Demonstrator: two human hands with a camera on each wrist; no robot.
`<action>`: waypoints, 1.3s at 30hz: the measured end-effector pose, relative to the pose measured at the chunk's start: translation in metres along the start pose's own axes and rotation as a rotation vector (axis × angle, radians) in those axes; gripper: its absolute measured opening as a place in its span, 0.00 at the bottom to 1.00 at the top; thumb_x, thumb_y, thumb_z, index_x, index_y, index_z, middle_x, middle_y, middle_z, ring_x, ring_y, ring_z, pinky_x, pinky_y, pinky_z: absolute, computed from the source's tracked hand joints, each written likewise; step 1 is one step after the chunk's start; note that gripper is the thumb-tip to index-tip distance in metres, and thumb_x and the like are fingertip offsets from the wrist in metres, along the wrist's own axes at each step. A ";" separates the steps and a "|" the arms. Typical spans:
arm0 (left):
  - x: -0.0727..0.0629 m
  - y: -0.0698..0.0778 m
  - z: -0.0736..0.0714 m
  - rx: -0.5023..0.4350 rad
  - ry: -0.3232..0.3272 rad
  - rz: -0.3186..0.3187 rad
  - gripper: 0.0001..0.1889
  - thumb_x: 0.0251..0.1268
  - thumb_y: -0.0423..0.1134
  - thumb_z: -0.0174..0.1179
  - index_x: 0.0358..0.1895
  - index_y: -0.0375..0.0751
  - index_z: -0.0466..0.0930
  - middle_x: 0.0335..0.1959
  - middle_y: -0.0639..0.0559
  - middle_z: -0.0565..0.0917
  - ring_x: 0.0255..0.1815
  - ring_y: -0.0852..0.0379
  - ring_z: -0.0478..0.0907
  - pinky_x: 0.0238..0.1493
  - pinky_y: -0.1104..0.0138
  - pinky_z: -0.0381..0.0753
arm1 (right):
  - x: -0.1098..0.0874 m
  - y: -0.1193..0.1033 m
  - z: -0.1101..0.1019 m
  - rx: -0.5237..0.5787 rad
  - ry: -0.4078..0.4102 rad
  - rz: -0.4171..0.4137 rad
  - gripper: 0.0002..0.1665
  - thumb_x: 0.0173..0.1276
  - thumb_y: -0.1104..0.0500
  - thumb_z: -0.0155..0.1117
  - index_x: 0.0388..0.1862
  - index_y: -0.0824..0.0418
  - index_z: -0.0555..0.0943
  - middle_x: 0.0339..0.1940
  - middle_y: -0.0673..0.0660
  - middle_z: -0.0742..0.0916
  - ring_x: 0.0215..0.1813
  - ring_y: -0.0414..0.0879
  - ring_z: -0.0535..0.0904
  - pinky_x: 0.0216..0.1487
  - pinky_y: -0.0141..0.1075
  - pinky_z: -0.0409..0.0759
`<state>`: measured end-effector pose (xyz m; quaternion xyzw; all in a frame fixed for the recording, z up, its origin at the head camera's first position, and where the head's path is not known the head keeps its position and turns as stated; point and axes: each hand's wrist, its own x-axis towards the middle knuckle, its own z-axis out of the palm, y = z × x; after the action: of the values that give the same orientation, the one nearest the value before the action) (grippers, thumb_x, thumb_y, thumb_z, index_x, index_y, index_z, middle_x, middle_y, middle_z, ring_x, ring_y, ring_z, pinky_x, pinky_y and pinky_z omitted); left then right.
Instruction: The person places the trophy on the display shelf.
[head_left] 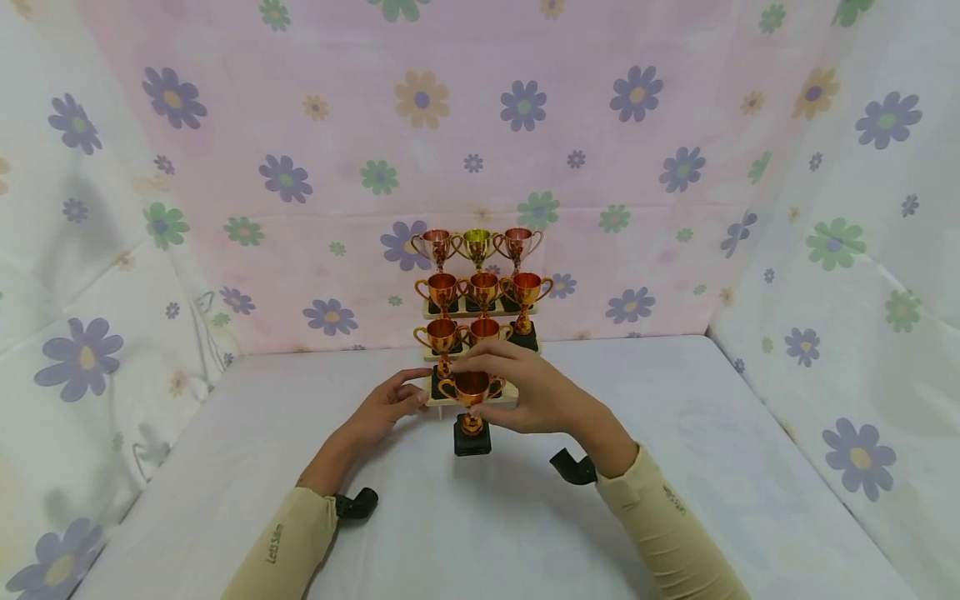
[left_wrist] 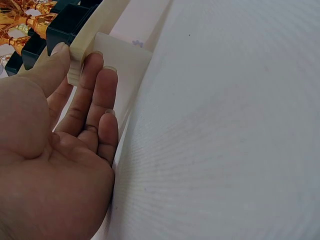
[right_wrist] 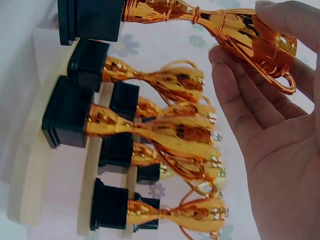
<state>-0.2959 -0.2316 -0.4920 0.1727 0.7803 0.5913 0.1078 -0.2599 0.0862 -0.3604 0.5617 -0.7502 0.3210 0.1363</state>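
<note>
My right hand [head_left: 540, 392] holds an orange-gold trophy cup [head_left: 472, 436] by its bowl, upright in front of a tiered wooden stand [head_left: 507, 402]. In the right wrist view, the thumb and fingers are on either side of that cup [right_wrist: 230, 25], its black base pointing left. At the stand's left end is my left hand [head_left: 386, 412]. The left wrist view has its thumb on top of the end of a wooden board [left_wrist: 92, 37], with the other fingers below. Shiny trophies [right_wrist: 170, 135] with black square bases stand on the tiers, partly hidden by my right hand.
On the highest tier, the cups are rose at the sides, with a yellow-gold cup [head_left: 476, 243] between them. A white cloth [head_left: 300, 533] covers the table. Flower-printed fabric [head_left: 465, 100] hangs behind and at both sides. Each wrist carries a black device [head_left: 573, 467].
</note>
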 end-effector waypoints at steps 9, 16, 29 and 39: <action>0.001 0.000 0.000 0.004 0.006 -0.011 0.28 0.83 0.43 0.58 0.80 0.48 0.67 0.53 0.38 0.87 0.55 0.49 0.84 0.65 0.56 0.74 | -0.005 0.001 -0.019 0.025 0.038 0.047 0.31 0.67 0.58 0.78 0.68 0.56 0.81 0.64 0.52 0.84 0.63 0.44 0.81 0.61 0.41 0.83; -0.001 0.000 0.001 -0.013 0.002 0.021 0.28 0.83 0.41 0.58 0.81 0.44 0.65 0.52 0.36 0.87 0.54 0.51 0.85 0.63 0.60 0.76 | -0.010 0.006 -0.030 0.015 0.103 0.043 0.30 0.66 0.61 0.78 0.66 0.58 0.82 0.64 0.53 0.83 0.69 0.51 0.77 0.66 0.46 0.80; 0.000 0.000 0.000 -0.020 -0.002 0.001 0.28 0.83 0.42 0.58 0.81 0.45 0.66 0.53 0.36 0.87 0.55 0.50 0.85 0.65 0.60 0.76 | -0.021 0.018 -0.047 -0.015 0.209 0.051 0.30 0.65 0.63 0.77 0.66 0.60 0.83 0.62 0.53 0.83 0.60 0.47 0.78 0.56 0.41 0.79; 0.001 0.000 0.000 -0.029 -0.005 0.002 0.28 0.83 0.42 0.58 0.80 0.46 0.66 0.53 0.36 0.86 0.56 0.49 0.84 0.65 0.57 0.76 | -0.028 0.029 -0.053 -0.049 0.287 0.094 0.31 0.62 0.68 0.77 0.65 0.59 0.84 0.59 0.56 0.82 0.60 0.51 0.77 0.61 0.39 0.78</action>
<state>-0.2962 -0.2311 -0.4917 0.1734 0.7713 0.6021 0.1114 -0.2860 0.1461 -0.3457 0.4708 -0.7562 0.3856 0.2406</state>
